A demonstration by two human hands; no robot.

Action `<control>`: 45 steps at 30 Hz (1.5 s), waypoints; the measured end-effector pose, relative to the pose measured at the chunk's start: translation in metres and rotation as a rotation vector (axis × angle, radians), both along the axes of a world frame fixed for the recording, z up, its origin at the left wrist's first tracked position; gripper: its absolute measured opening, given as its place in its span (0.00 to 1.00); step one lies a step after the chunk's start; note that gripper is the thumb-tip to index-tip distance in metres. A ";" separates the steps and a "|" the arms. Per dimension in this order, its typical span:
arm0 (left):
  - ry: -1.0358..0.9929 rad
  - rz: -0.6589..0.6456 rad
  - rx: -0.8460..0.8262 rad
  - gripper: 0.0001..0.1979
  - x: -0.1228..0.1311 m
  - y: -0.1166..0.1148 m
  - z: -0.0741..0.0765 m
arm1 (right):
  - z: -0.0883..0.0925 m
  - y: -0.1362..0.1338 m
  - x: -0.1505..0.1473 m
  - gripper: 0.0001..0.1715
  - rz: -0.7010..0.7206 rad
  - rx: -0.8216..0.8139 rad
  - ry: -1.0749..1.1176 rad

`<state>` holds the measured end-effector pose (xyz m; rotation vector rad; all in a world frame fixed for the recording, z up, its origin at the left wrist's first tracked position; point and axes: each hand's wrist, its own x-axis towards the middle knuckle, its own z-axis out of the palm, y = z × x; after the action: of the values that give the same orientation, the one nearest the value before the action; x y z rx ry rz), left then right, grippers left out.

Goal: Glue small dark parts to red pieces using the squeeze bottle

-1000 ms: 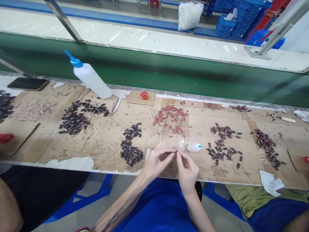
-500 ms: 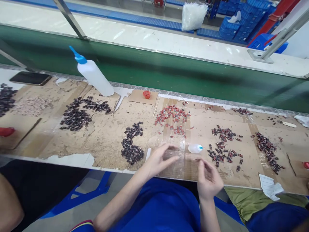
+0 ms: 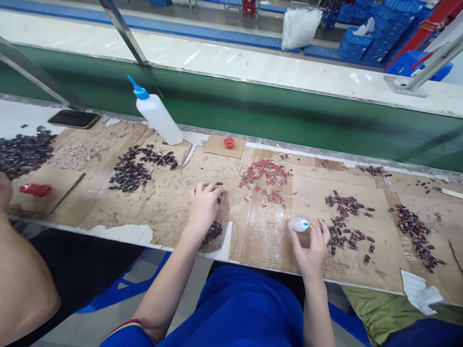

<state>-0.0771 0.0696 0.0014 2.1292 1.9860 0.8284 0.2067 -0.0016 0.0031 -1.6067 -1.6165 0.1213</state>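
Note:
My left hand [image 3: 204, 207] reaches down over a pile of small black parts [image 3: 212, 232], its fingers bent together among them. The fingertips are partly hidden, so what they pinch does not show. A small white squeeze bottle with a blue tip [image 3: 298, 224] lies between the thumb and fingers of my right hand [image 3: 311, 243], which closes around it. Just beyond the right hand are black-and-red parts [image 3: 343, 207] in a loose heap. Small red parts [image 3: 265, 176] are scattered between the two hands, farther back.
A large white bottle with a blue nozzle [image 3: 161, 118] leans at the back left. Near it are a phone [image 3: 74, 119], more black parts [image 3: 130, 171] and a red cap of liquid [image 3: 229, 142]. A co-worker's arm [image 3: 25, 270] enters at left. Torn paper [image 3: 421, 291] overhangs the front edge.
My left hand has moved left onto the black pile. The right hand has moved up to the small bottle and closed around it. The view has shifted slightly left.

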 end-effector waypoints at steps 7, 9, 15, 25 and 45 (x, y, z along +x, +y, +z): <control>-0.226 -0.203 -0.091 0.08 0.016 -0.004 0.017 | -0.001 -0.004 -0.006 0.20 0.036 -0.184 0.511; -0.342 -0.346 -0.127 0.06 0.034 -0.012 0.018 | -0.002 -0.005 -0.008 0.21 0.013 -0.191 0.628; -0.343 -0.423 -0.110 0.03 0.080 -0.038 -0.002 | -0.001 -0.004 -0.011 0.19 0.035 -0.123 0.813; -0.421 -0.382 -0.156 0.10 0.078 -0.043 -0.012 | 0.002 -0.001 -0.028 0.20 -0.144 -0.165 0.785; -0.423 -0.314 -0.214 0.07 0.080 -0.041 -0.007 | 0.000 0.003 -0.037 0.19 -0.152 -0.134 0.576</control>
<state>0.0031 0.0287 -0.0058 1.8837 1.4187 0.8748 0.1697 0.0013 0.0036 -1.5972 -1.0569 0.5676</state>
